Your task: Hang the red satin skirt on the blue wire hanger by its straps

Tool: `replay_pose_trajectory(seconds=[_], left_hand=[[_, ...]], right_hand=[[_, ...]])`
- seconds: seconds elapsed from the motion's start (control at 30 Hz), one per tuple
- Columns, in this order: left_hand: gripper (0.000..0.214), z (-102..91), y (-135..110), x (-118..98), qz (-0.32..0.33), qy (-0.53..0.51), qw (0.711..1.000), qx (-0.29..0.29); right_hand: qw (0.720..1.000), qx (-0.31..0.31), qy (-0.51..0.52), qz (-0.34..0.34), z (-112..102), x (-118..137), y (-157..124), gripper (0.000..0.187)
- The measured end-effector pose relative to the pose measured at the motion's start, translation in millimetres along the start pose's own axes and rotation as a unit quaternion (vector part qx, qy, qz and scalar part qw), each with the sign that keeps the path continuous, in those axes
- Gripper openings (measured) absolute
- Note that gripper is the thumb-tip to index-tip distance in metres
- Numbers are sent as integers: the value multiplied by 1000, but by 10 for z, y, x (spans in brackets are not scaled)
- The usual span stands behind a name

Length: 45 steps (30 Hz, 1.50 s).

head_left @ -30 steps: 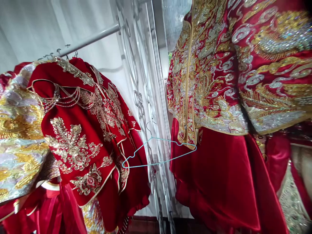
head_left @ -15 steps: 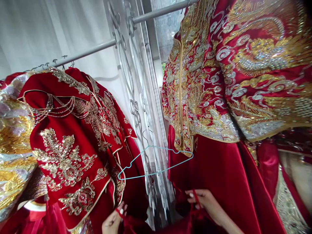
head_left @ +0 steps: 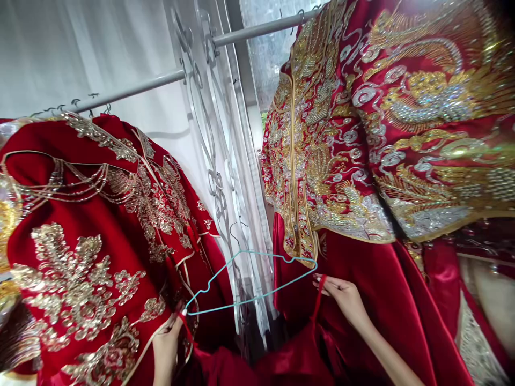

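Note:
A red satin garment (head_left: 289,362) with thin straps hangs between my hands at the bottom of the view. My left hand (head_left: 167,340) pinches one strap, with its fingertips at the left end of a light-blue wire hanger (head_left: 241,251). The other strap, pulled up taut, is in the fingers of my right hand (head_left: 344,297), just below the hanger's right end. The hanger tilts in front of white scrollwork metal, its hook pointing up; what bears it is not clear. Most of the garment's lower part is out of view.
On the left, a red jacket (head_left: 24,209) with silver-gold beading hangs from a rail (head_left: 132,88). To the right, an embroidered red-and-gold jacket (head_left: 322,177) hangs above a plain red skirt (head_left: 374,289). A white scrollwork stand (head_left: 217,187) rises between them, and a pale curtain (head_left: 120,43) is behind.
Both hands have risen to the hanger's ends, lifting the straps and the red garment higher into view. The view has shifted slightly.

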<state>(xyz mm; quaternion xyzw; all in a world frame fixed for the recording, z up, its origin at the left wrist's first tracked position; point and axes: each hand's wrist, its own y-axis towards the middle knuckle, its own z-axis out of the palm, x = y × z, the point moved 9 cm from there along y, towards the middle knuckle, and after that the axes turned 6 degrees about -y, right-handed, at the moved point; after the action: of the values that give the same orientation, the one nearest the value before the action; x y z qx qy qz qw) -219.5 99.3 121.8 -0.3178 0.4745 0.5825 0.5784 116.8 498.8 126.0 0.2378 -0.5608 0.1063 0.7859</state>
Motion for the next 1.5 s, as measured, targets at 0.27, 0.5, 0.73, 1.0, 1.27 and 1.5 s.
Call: replay_pose_trajectory(seconds=[0.27, 0.5, 0.73, 1.0, 1.27, 1.5], left_hand=[[31, 234, 35, -93, -2, 54, 997, 48], [34, 328, -114, -121, -7, 13, 998, 53], [38, 169, -289, -304, -29, 46, 998, 20], [43, 144, -253, -530, 6, 53, 997, 55], [44, 118, -284, -611, 14, 32, 998, 51], [47, 106, -271, -630, -4, 10, 998, 56]], right_hand=[[999, -24, -24, -39, -67, 231, 117, 44], [1000, -13, 2, -18, 9, 350, 67, 43], [1000, 9, 14, -4, -36, 415, -7, 41], [996, 76, -35, -34, 22, 598, 114, 42], [963, 242, -117, -28, 314, 994, 103, 43], [972, 219, -85, -12, 108, 971, 92, 45]])
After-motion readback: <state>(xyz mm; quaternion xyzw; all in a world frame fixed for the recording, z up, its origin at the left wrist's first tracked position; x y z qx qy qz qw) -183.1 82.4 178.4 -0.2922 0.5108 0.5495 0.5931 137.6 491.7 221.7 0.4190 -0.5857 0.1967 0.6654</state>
